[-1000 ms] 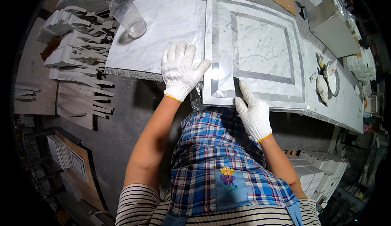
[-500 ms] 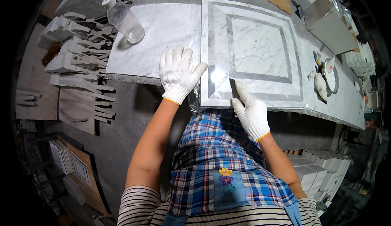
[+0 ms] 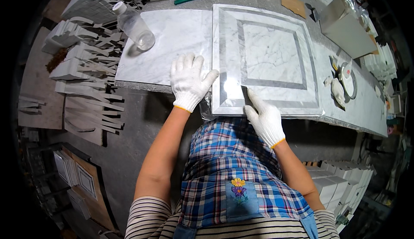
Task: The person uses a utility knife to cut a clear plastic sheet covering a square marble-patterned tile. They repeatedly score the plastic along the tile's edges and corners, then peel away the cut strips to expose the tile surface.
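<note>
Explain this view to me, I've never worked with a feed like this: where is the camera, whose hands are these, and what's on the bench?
There is no machine here. The picture comes from a wide fisheye camera worn on a person's head, looking down, so straight edges bend near the rim. The two white-gloved hands are the person's own. The left hand lies flat with fingers spread at the left edge of a square marble panel with grey inlaid borders, over clear plastic sheet. The right hand rests on the panel's near edge, index finger stretched onto it; whether it holds a small tool I cannot tell. Left of the panel lies a plain white marble slab with a clear plastic bottle lying on its corner. Cut stone pieces are stacked on the floor to the left.
</note>
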The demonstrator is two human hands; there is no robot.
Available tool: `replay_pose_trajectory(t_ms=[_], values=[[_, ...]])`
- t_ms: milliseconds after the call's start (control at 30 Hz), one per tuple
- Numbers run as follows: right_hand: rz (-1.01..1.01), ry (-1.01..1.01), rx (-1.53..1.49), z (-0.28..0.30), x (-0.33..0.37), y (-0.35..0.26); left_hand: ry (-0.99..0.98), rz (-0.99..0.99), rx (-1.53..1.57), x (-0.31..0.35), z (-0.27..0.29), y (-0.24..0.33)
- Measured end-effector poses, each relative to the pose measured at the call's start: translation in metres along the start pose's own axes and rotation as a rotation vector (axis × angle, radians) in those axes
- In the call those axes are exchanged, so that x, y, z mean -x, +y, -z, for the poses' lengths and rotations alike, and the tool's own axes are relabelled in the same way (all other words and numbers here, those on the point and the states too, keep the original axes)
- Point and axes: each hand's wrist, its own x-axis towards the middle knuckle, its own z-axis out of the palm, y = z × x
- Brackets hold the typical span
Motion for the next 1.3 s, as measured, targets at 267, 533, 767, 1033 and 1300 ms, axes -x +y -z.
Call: replay_pose_trajectory(t_ms=[267, 533, 767, 1033, 1300], values=[[-0.019, 0.039, -0.061, -0.007, 0.006, 0.007, -0.027, 0.0, 0.005, 0.0, 0.002, 0.0], [-0.039, -0.005, 0.014, -0.005, 0.003, 0.004, 0.011, -0.022, -0.009, 0.001, 0.0, -0.001], [-0.05, -0.023, -0.048, 0.0, 0.0, -0.001, -0.029, -0.002, -0.013, 0.001, 0.002, 0.0], [-0.05, -0.048, -0.067, 0.004, 0.002, 0.0, -0.042, 0.02, -0.005, 0.0, 0.003, 0.001], [-0.089, 0.004, -0.181, 0.007, 0.006, 0.015, -0.019, -0.008, 0.0, -0.001, 0.004, 0.001]])
